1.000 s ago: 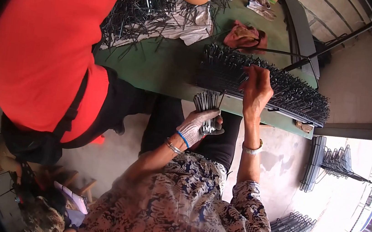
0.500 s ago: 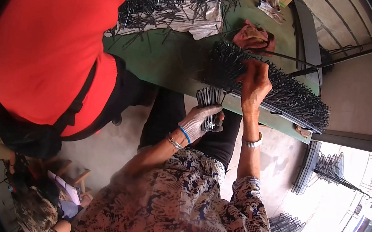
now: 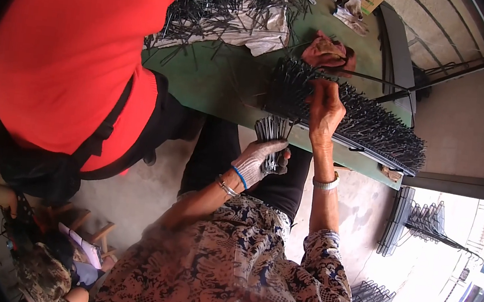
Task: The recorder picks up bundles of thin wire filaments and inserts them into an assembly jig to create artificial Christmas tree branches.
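My left hand (image 3: 256, 159), in a pale knit glove with a dark palm, is closed round a bundle of thin dark metal rods (image 3: 271, 130) just off the table's near edge. The rods fan upward out of my grip. Bare and bent at the wrist, my right hand (image 3: 326, 110) hovers over a long rack packed with upright black rods (image 3: 371, 121). Its fingers are pinched together near the left part of the rack; whatever is between them is too small to make out. Below the rack's front runs a pale metal edge (image 3: 367, 151).
The green table (image 3: 220, 80) carries a heap of loose black rods (image 3: 228, 12) on a crumpled pale sheet (image 3: 267, 31). A reddish cloth (image 3: 327, 51) lies behind the rack. At left stands a person in a red top (image 3: 73, 60). Wire racks (image 3: 425, 216) are at right.
My right hand has shifted slightly left over the rack, its fingers still pinched. My left hand keeps its hold on the rods. The person in red has moved a little to the right.
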